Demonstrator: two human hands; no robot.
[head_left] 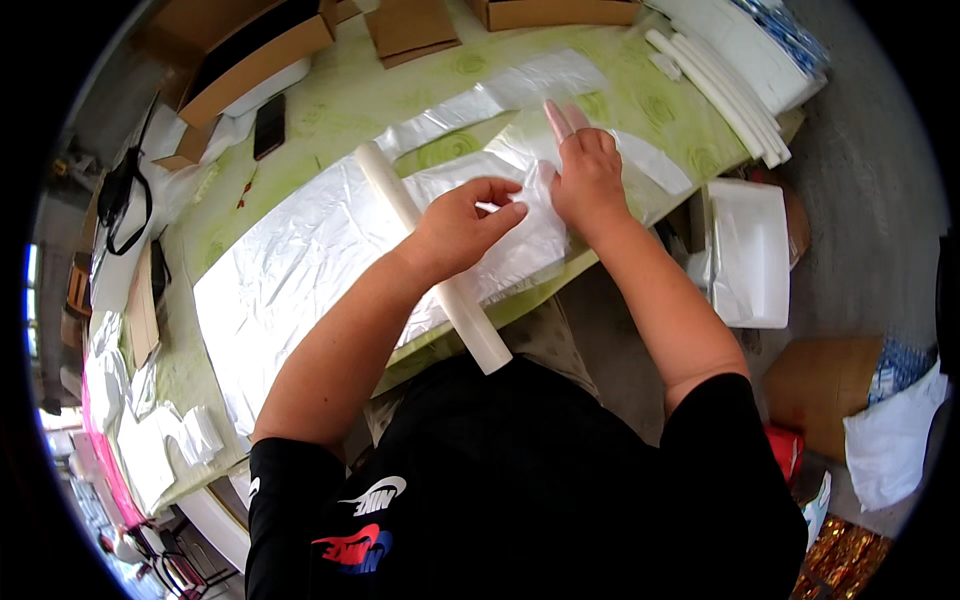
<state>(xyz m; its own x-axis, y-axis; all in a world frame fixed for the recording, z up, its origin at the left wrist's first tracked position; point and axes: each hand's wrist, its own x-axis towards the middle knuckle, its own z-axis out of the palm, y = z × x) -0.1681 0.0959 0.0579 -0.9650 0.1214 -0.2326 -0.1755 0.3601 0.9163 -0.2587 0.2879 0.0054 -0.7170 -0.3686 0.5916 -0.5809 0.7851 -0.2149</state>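
A long white foam rod [385, 185] lies across a stack of clear plastic bags [290, 260] on the green-patterned table [350, 100], its near end jutting over the table's front edge. My left hand [462, 225] rests over the rod and pinches the edge of a plastic bag [520, 240] between thumb and fingers. Just to the right, my right hand [588, 175] grips the same bag's edge, two fingers stretched out flat toward the far side.
More clear plastic sheets [520, 90] lie farther back. Cardboard boxes [250, 50] and a black phone [269, 125] sit at the far left. Spare white foam rods [720, 90] lie at the far right corner. A white foam tray [750, 250] stands right of the table.
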